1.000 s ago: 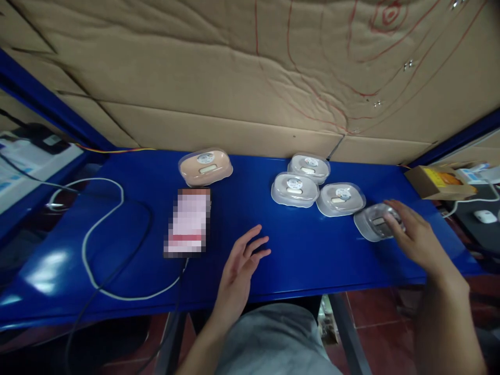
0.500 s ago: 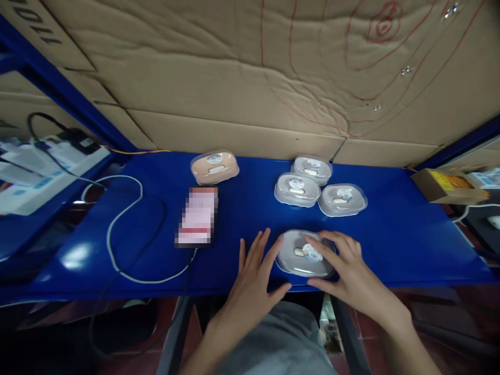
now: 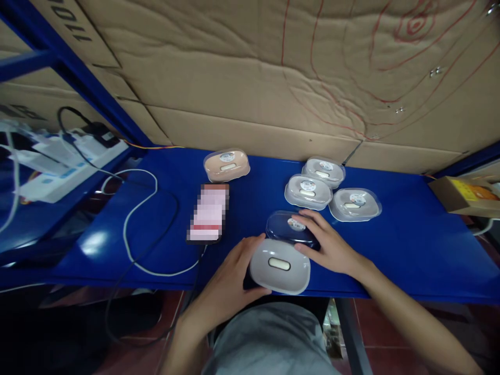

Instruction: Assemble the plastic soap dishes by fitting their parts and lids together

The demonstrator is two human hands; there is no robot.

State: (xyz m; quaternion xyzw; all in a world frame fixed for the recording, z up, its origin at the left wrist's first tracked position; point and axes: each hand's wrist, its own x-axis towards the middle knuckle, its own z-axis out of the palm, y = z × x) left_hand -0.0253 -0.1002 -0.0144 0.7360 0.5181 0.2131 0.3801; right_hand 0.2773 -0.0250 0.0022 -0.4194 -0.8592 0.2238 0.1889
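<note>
Grey plastic dish [image 3: 265, 275] sits near the front edge of the blue table [image 3: 414, 245], lid off. Clear lid [image 3: 279, 225] is just beyond it, between 12 and 1 o'clock from the dish (12 = toward the cardboard wall [image 3: 219, 83]). That offset is the relation that matters. Long axes look close to parallel, both about 9-to-3, the lid's right end dipping toward 4.

Left hand [image 3: 230, 276] is nearer the dish: at its 9 o'clock, gripping it, fingers at the far-left rim, thumb along the near edge. Right hand [image 3: 332, 247] has the lid, at its 4 o'clock: fingers over the top by the round sticker [image 3: 296, 225], thumb at the near side.

Nearby, from the dish: phone [image 3: 208, 212] at 10, lidded peach dish [image 3: 226, 169] at 11, three lidded grey dishes [image 3: 308, 194] at 1 to 2.

Hard to read: dish rim overlaps the lid's near edge in this view, so can't tell if they touch. Can't tell either whether the dish is flat on the table or slightly raised. Lid's right end is behind the right hand, phone screen is pixelated, carton [image 3: 449, 195] is cut off at the frame's right.
</note>
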